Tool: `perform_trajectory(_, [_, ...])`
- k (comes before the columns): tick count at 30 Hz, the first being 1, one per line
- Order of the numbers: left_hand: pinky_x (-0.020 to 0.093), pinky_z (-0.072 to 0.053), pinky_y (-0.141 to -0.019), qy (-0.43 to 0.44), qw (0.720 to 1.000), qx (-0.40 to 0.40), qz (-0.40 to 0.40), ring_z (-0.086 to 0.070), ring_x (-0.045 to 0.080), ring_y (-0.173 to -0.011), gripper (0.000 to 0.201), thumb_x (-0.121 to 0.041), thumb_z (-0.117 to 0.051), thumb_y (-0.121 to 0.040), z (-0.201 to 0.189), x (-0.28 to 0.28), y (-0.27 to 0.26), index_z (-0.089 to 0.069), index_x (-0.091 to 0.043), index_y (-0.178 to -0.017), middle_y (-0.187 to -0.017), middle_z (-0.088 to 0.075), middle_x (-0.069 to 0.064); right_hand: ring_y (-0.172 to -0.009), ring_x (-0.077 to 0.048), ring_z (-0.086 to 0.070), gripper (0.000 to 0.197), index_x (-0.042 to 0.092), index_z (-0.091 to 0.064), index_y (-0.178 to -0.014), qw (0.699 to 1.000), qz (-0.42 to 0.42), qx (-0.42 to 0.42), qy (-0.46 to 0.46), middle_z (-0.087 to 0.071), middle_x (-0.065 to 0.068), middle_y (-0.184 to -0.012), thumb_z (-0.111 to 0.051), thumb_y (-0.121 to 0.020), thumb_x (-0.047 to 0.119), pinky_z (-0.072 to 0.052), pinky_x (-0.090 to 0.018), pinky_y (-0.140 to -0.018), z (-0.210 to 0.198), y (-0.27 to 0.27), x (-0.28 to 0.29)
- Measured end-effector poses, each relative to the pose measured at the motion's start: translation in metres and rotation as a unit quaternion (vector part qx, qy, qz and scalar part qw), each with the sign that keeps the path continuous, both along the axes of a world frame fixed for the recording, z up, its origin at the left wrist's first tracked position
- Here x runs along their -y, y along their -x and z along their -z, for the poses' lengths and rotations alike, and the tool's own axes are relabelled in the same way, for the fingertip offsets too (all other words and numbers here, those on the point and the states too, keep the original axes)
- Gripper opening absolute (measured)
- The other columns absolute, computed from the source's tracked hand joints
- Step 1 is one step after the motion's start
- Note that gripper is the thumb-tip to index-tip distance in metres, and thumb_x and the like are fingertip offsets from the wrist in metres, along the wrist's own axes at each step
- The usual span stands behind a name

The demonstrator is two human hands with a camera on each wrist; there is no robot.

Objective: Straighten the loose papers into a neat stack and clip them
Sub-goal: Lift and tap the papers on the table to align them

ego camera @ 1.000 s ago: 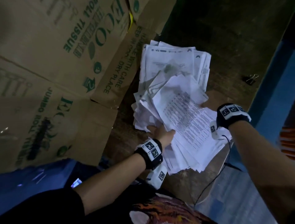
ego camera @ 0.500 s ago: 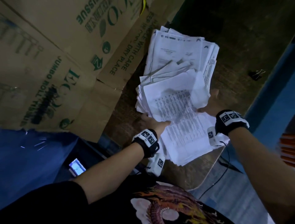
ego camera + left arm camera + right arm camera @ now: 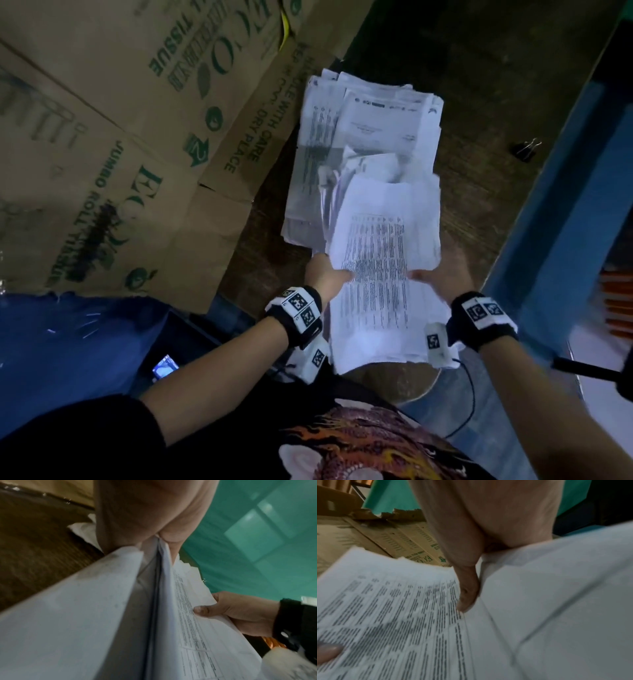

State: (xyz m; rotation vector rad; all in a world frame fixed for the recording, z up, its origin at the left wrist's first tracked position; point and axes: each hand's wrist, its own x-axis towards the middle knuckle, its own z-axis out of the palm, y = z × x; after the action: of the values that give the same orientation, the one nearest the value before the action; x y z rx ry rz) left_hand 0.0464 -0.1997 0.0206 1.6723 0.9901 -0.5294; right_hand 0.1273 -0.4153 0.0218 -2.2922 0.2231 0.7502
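Note:
A bundle of printed white papers [image 3: 376, 267] is held between my two hands above a dark brown table [image 3: 479, 192]. My left hand [image 3: 329, 274] grips the bundle's left edge, thumb on the top sheet. My right hand [image 3: 442, 277] grips the right edge, thumb on the print; its fingers are hidden under the sheets. The left wrist view shows the bundle's edge [image 3: 154, 601] pinched in my left hand. In the right wrist view my right thumb [image 3: 467, 593] presses the printed page [image 3: 402, 615]. A second untidy pile of papers [image 3: 370, 130] lies on the table beyond. A black binder clip [image 3: 525, 150] lies at the right.
Flattened brown cardboard boxes [image 3: 137, 137] lean at the left, touching the far pile. A blue wall or panel [image 3: 565, 205] borders the table on the right. The table's rounded near edge [image 3: 411, 387] is just under the held bundle. A thin black cable [image 3: 472, 394] hangs there.
Both hands have squared the held bundle, turning it from a slant to straight along the table. My right hand moved in towards the bundle's near right edge; the view shifted left.

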Motion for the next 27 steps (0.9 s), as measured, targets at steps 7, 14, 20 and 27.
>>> perform_trajectory(7, [0.036, -0.055, -0.088, 0.007, 0.994, 0.069, 0.088, -0.068, 0.024, -0.097, 0.030, -0.006, -0.079, -0.074, -0.027, -0.034, -0.028, -0.068, 0.003, -0.100, -0.102, -0.072, 0.011, -0.099, -0.016, -0.059, 0.052, 0.014, -0.053, -0.113, 0.992, 0.084, 0.003, -0.095, -0.061, 0.001, -0.104, -0.083, -0.071, 0.007, -0.044, -0.027, -0.082, -0.015, 0.020, -0.002])
perform_trajectory(14, [0.040, -0.051, -0.095, 0.022, 0.989, 0.095, 0.115, -0.065, 0.022, -0.103, 0.055, -0.013, -0.088, -0.063, -0.034, -0.089, -0.128, -0.063, -0.003, -0.111, -0.112, -0.069, 0.007, -0.101, -0.019, -0.067, 0.061, 0.008, -0.056, -0.123, 0.982, 0.114, 0.056, -0.142, -0.068, -0.005, -0.114, -0.085, -0.070, 0.013, -0.055, -0.040, -0.087, -0.028, -0.042, -0.029])
perform_trajectory(20, [0.043, -0.041, -0.107, -0.041, 0.990, 0.036, 0.134, -0.044, 0.029, -0.131, 0.090, -0.041, -0.081, -0.072, 0.004, -0.119, -0.190, -0.036, -0.005, -0.140, -0.144, -0.045, 0.011, -0.127, -0.029, -0.050, 0.084, 0.005, -0.043, -0.139, 0.999, 0.041, 0.004, -0.013, -0.051, -0.015, -0.139, -0.083, -0.071, 0.034, -0.043, -0.044, -0.105, 0.007, -0.113, -0.060])
perform_trajectory(27, [0.052, -0.044, -0.099, -0.132, 0.978, 0.020, 0.159, -0.047, 0.032, -0.130, 0.110, -0.088, -0.066, -0.028, 0.189, -0.159, -0.212, -0.034, -0.056, -0.128, -0.150, -0.039, -0.001, -0.146, -0.039, -0.011, 0.109, 0.007, -0.002, -0.152, 0.991, 0.071, -0.066, 0.092, -0.007, -0.018, -0.160, -0.065, -0.081, 0.059, -0.020, -0.052, -0.114, 0.011, -0.132, -0.074])
